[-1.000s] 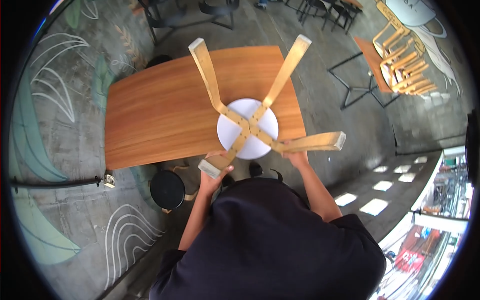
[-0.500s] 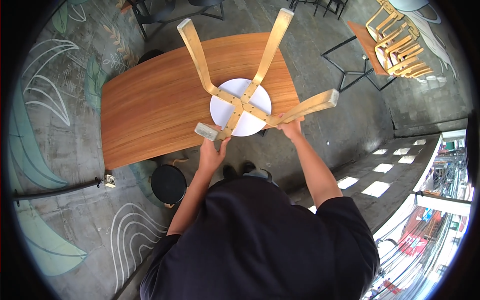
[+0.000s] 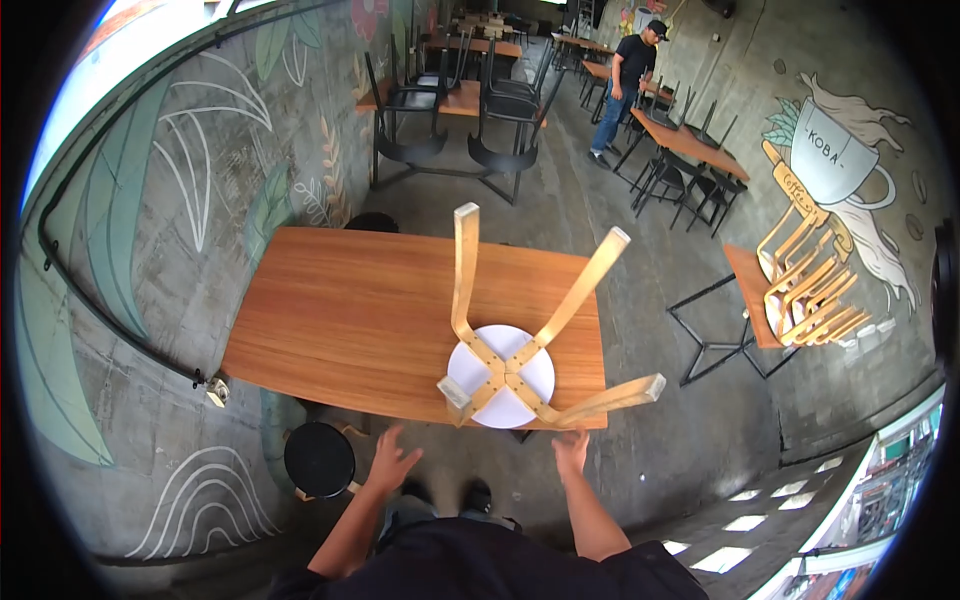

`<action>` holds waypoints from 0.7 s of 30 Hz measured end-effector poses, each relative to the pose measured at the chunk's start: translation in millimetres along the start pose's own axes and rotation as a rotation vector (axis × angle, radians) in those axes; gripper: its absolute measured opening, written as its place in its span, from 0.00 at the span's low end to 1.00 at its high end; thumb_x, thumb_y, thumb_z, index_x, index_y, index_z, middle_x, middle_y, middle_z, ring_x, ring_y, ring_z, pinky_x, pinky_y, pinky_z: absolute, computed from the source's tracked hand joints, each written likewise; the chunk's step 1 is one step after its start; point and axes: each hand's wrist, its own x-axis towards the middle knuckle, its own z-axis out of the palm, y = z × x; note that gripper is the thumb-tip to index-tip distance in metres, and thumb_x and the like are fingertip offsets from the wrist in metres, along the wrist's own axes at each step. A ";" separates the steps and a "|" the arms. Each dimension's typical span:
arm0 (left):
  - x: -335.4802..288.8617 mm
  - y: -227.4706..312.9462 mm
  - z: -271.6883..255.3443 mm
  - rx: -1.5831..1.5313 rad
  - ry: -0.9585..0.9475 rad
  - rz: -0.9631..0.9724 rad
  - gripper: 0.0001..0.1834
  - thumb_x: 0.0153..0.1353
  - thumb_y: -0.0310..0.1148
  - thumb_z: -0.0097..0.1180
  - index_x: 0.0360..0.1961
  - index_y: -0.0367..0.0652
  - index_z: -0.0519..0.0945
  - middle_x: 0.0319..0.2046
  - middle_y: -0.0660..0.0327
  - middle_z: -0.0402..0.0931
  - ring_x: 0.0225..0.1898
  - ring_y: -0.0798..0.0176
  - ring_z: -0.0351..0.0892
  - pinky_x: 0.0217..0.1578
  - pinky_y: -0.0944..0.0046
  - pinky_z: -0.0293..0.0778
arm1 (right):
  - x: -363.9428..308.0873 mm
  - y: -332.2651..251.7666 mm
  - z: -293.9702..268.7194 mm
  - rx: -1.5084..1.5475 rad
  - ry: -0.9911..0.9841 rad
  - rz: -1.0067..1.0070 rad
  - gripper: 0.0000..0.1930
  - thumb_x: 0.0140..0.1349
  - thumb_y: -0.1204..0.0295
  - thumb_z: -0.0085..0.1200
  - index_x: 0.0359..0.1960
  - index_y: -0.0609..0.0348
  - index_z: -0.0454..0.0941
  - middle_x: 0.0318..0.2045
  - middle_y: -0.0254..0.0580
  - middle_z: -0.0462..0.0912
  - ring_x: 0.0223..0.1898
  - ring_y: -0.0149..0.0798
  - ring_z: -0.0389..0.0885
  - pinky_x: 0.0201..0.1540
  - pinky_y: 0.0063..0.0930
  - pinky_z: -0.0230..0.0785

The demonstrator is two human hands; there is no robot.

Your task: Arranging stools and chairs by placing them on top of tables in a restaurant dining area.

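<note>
At the near edge of the wooden tabletop (image 3: 340, 310), an upturned stool (image 3: 502, 375) rests on its round white seat, four pale wooden legs splaying up and outward. It sits just ahead of both hands. Right hand (image 3: 572, 452) hangs directly below the near-right leg, close to the tabletop's edge, fingers loosely spread, holding nothing. Left hand (image 3: 392, 462) is open wide and empty, set farther left and lower. Right is the nearer. Black round stool (image 3: 319, 460) stands beneath, left.

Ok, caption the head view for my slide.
Upturned white-seated wooden stool rests on a brown wooden table, both open hands just below it.
</note>
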 end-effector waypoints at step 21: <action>-11.0 -519.4 -263.8 -0.123 0.459 -1.035 0.42 0.45 0.30 0.70 0.62 0.42 0.64 0.64 0.49 0.58 0.61 0.46 0.63 0.57 0.47 0.67 | -255.4 -69.2 146.2 -0.378 -0.762 0.879 0.12 0.65 0.66 0.48 0.46 0.55 0.79 0.37 0.38 0.82 0.36 0.32 0.80 0.38 0.27 0.73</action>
